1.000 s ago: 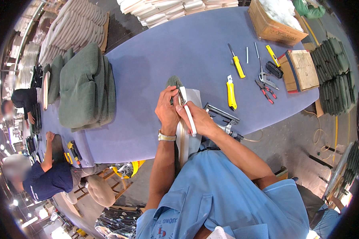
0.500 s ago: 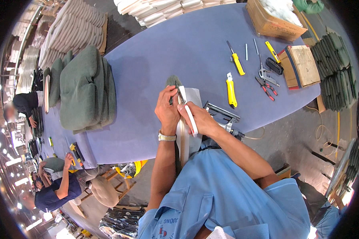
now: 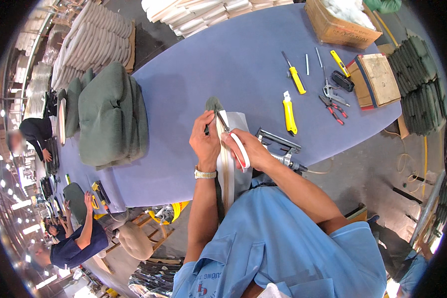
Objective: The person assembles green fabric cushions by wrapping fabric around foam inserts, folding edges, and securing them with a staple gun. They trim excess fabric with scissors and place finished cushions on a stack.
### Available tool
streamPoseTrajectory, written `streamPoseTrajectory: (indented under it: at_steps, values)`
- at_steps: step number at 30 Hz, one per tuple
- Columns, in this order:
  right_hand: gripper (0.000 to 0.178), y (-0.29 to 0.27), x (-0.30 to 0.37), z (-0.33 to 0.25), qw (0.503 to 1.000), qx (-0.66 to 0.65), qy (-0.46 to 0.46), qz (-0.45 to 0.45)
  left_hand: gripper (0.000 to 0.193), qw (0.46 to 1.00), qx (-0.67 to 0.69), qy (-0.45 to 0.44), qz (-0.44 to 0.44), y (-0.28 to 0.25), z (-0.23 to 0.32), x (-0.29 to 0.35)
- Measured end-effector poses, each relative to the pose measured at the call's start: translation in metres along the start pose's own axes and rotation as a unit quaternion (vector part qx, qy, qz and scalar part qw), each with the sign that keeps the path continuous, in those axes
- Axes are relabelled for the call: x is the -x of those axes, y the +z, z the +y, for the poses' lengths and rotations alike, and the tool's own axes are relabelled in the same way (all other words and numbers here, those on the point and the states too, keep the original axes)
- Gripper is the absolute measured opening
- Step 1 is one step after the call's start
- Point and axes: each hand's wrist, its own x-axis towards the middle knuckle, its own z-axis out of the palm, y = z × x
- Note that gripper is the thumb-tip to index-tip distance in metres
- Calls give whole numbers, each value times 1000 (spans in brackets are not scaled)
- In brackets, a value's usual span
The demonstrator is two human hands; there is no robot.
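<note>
An upholstered piece [image 3: 227, 169] stands on edge before me, dark green fabric along its left side and far tip, with white material and a tan strip running lengthwise. My left hand [image 3: 204, 140] pinches the green fabric close to that far tip. In my right hand [image 3: 250, 149] is a pair of scissors [image 3: 241, 149] with white handles, red on the inside. Their metal blades lie at the fabric near my left fingertips; how far apart the blades are cannot be made out. Just right of my right hand, a nail gun [image 3: 279, 144] rests by the table edge.
Dark green cushions [image 3: 109, 114] are stacked on the blue-grey table [image 3: 174, 74] to the left. Right of centre lie a yellow cutter [image 3: 288, 114], a yellow-handled screwdriver [image 3: 297, 79] and red-handled pliers [image 3: 334, 109]. Boxes [image 3: 377, 79] sit at the right. Co-workers [image 3: 79, 243] are at the left.
The scissors have turned slightly in my right hand, their blades now dark instead of bright. My left fingers have shifted a little on the fabric. A co-worker at left now raises a green cushion.
</note>
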Motion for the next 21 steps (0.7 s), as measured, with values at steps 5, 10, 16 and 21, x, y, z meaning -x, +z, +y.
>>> streamPoseTrajectory:
  at_steps: [5, 10, 16, 21]
  values:
    - [62, -4, 0, 0, 995, -79, 30, -54, 7, 999, -5, -39, -8, -10, 8, -4]
    - [70, 1, 4, -4, 997, -33, 25, -65, 7, 998, -45, -38, -15, -18, -2, -11]
    - [71, 4, 2, -6, 994, -59, 31, -90, 11, 997, -35, -49, -45, -32, -7, -24]
    - [71, 8, -1, -7, 991, -101, 24, -87, 13, 992, -90, -7, -90, -38, 1, -33]
